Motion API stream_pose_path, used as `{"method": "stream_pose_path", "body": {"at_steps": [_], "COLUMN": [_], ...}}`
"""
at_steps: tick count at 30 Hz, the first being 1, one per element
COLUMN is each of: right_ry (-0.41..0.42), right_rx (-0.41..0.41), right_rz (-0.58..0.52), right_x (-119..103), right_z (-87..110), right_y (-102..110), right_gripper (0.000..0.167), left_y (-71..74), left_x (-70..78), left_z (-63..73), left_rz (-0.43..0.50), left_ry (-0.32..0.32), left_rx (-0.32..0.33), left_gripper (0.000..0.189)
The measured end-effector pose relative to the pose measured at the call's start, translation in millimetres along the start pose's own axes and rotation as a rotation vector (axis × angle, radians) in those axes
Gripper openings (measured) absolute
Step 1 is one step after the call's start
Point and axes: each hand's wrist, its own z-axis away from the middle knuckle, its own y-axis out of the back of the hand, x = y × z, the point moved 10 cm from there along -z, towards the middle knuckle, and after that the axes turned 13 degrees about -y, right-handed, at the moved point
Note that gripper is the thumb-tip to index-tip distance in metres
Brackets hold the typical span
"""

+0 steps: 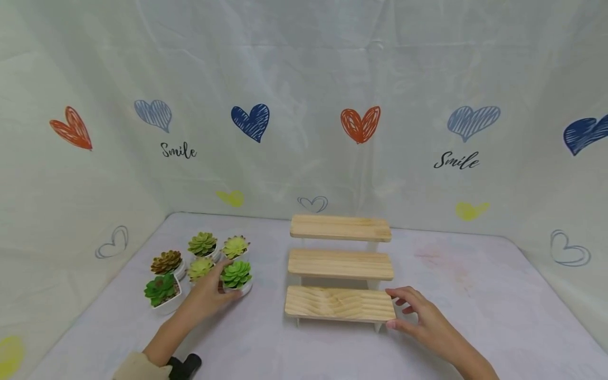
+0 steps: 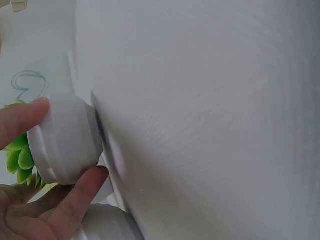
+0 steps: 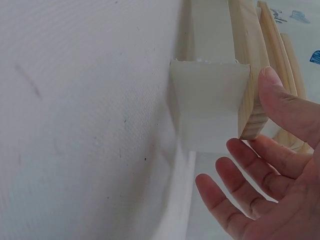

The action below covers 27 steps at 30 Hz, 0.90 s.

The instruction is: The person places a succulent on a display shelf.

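Observation:
My left hand [image 1: 209, 290] pinches the white pot [image 2: 67, 140] of a bright green succulent [image 1: 236, 274] between thumb and fingers. In the left wrist view the pot's base is close to the tabletop; contact is hard to tell. Around that hand sit several other potted succulents, among them a yellow-green one [image 1: 200, 268] just behind the wrist. My right hand [image 1: 425, 322] grips the right end of the lowest board of a three-tier wooden shelf [image 1: 339, 303], thumb at its front corner, index finger at the back one. In the right wrist view the other fingers [image 3: 245, 172] hang loosely apart.
A brown succulent [image 1: 166, 262] and a dark green one [image 1: 160, 289] stand at the far left. Two more, light green ones [image 1: 202, 244], are toward the back. Behind the table [image 1: 266, 338] hangs a white curtain [image 1: 304, 63] printed with hearts.

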Motion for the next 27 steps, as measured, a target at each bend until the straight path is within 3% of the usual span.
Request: {"method": "stream_pose_path", "body": {"at_steps": [10,16,27], "right_ry": [-0.005,0.008,0.000], "right_rx": [0.000,0.012,0.014], "right_rz": [-0.003,0.006,0.012], "right_x": [-0.2,-2.8,-2.1], "right_z": [0.4,0.2,-0.1], "right_y": [0.7,2.1,2.1], "right_gripper": [0.051,0.051,0.051], "left_y": [9.8,15.0,10.8], "left_x": [19.5,42.5,84.6], "left_z": [1.1,4.5,7.4], "left_rz": [0.001,0.049,0.052], "left_ry": [-0.029,-0.024,-0.090], "left_rx": [0.039,0.080,0.115], "left_gripper": [0.080,0.078,0.075]}}
